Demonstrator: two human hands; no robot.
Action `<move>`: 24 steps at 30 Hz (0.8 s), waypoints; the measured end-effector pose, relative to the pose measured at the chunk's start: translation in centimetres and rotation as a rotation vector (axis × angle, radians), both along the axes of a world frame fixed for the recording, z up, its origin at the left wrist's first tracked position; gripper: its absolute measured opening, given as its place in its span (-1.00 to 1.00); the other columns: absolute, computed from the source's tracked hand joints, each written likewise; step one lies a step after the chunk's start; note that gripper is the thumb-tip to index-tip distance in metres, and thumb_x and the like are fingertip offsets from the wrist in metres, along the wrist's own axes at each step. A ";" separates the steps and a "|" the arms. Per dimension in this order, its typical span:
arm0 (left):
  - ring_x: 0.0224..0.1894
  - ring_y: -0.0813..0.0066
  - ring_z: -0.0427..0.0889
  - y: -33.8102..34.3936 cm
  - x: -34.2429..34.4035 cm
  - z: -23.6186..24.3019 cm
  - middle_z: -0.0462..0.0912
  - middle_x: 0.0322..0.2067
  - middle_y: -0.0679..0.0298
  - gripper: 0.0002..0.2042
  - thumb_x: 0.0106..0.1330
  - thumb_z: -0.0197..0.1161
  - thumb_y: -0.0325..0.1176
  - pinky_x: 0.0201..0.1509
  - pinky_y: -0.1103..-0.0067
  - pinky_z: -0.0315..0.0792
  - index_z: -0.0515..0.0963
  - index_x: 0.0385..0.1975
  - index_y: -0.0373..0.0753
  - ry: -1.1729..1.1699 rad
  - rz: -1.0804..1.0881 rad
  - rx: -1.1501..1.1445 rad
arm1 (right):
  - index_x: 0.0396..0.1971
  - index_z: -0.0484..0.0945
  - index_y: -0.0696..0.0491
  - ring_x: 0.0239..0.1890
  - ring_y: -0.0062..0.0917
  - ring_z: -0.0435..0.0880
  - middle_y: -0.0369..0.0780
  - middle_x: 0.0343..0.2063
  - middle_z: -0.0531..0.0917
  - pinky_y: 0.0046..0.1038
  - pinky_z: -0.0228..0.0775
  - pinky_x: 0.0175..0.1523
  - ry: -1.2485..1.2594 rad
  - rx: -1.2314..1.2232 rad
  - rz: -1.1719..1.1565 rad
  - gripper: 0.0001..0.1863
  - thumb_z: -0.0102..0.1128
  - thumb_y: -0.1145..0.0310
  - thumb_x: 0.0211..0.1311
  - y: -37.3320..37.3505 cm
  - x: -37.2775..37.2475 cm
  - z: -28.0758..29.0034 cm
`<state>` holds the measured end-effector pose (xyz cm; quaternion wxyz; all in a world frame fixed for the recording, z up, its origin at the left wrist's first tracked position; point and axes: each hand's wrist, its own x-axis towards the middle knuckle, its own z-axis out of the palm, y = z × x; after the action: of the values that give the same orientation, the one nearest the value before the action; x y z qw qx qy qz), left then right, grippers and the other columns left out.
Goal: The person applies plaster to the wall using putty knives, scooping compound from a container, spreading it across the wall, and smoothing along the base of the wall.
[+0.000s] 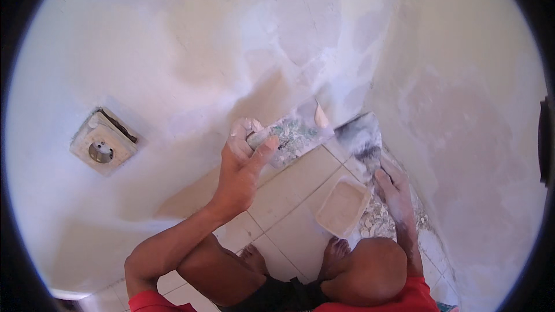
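Note:
My left hand [245,156] grips the handle of a wide flat scraper [295,138], its face speckled green and caked with white plaster, with a pale beige blob of putty [321,114] at its far right. My right hand [393,185] is closed on the handle of a grey, plaster-smeared putty knife [355,133], whose blade lies just right of the left scraper, low in the wall corner. Beside my right hand, a beige rectangular tub [341,205] rests on the tiles.
Patched pale walls [214,34] meet in a corner above the tiled floor [277,196]. A dusty socket [101,150] is on the left wall, its upper edge partly loose. Plaster rubble [376,225] lies along the right wall's foot. My knees and bare feet are at the bottom.

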<state>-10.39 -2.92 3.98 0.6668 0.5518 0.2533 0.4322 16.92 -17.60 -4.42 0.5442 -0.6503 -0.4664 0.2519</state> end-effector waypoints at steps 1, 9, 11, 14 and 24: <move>-0.18 0.57 0.53 0.2 -0.2 0.2 0.50 -0.21 0.29 -0.78 0.38 0.17 -0.45 -0.07 0.58 0.47 0.30 -0.09 -0.26 0.259 0.096 0.210 | 0.08 0.54 0.19 -0.48 -0.61 0.56 -0.23 -0.33 0.67 -0.58 0.42 -0.43 0.276 -0.116 0.087 -0.65 0.06 0.39 0.37 -1.0 -0.2 1.2; -0.15 0.15 0.64 -0.5 1.3 -0.9 0.63 -0.04 0.11 -0.79 0.23 0.14 -0.69 -0.05 0.41 0.54 0.34 -0.23 -0.27 0.431 0.001 0.947 | -0.04 0.55 0.31 -0.65 -0.59 0.60 -0.12 -0.45 0.68 -0.59 0.37 -0.64 0.938 -0.302 0.320 -0.65 0.08 0.33 0.34 -2.9 -1.5 4.1; -0.15 0.04 0.64 0.1 0.6 -0.9 0.63 -0.01 0.09 -0.75 0.19 0.15 -0.72 -0.07 0.36 0.56 0.34 -0.23 -0.27 0.411 0.004 1.133 | -0.13 0.57 0.29 -0.64 -0.56 0.63 -0.11 -0.46 0.68 -0.58 0.37 -0.66 0.985 -0.228 0.377 -0.68 0.07 0.33 0.34 -2.7 -1.4 4.0; -0.20 -0.03 0.64 0.5 -0.8 -0.7 0.66 -0.08 0.12 -0.75 0.18 0.18 -0.68 -0.13 0.33 0.57 0.34 -0.21 -0.28 0.581 0.099 1.253 | -0.18 0.57 0.29 -0.62 -0.57 0.63 -0.13 -0.48 0.67 -0.59 0.36 -0.65 0.907 -0.014 0.400 -0.69 0.07 0.31 0.34 -2.6 -0.5 3.5; -0.37 0.11 0.65 0.1 -1.9 -0.8 0.68 -0.24 0.07 -0.82 0.29 0.20 -0.54 -0.27 0.42 0.53 0.47 -0.14 -0.23 0.764 -0.044 1.000 | 0.23 0.45 0.06 -0.17 -0.54 0.52 -0.23 -0.26 0.57 -0.49 0.38 -0.08 -0.182 0.327 -0.080 -0.52 0.13 0.37 0.30 4.5 0.3 14.9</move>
<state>-12.34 -2.78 3.15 0.1992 0.9174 0.2295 0.2569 17.17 -13.11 10.50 0.6077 -0.5914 -0.5221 0.0910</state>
